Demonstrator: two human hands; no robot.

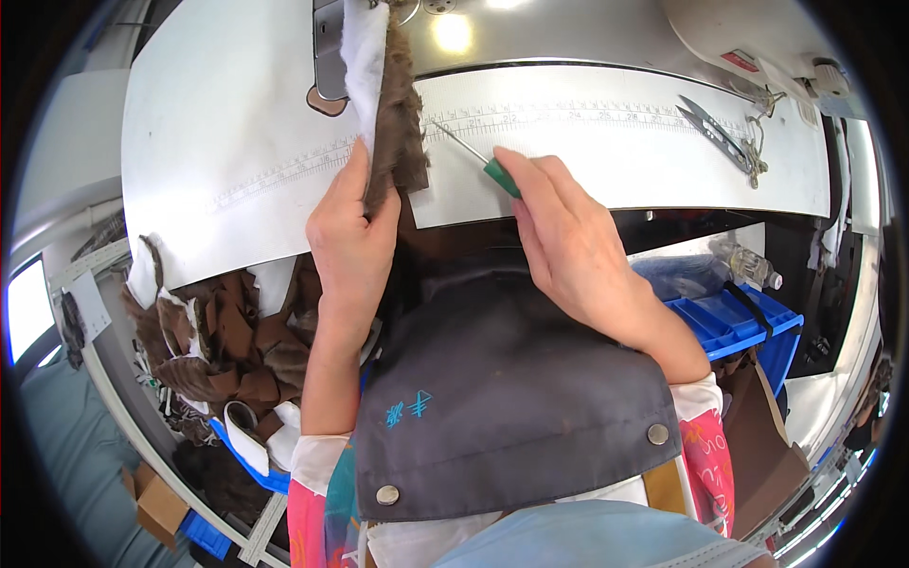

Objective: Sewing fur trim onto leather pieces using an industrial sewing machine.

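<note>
My left hand [355,222] pinches the near end of a strip of brown fur fabric [402,123] with a fluffy white layer [364,66] along its left side. The strip stands up from the white worktable and runs away to the sewing machine's metal presser area [329,47]. In my right hand [573,241] is a green-handled awl [502,177], gripped between thumb and fingers. Its thin metal shaft points left toward the fur's edge, with the tip a little apart from it. A printed ruler scale [568,115] crosses the table beneath.
Thread snips [715,134] with a cord lie at the table's right. The machine body [757,38] rises at the back right. Brown and white fur pieces [246,331] are heaped below left. A blue crate [729,322] and a plastic bottle [748,265] are at right. A dark apron [511,379] covers my lap.
</note>
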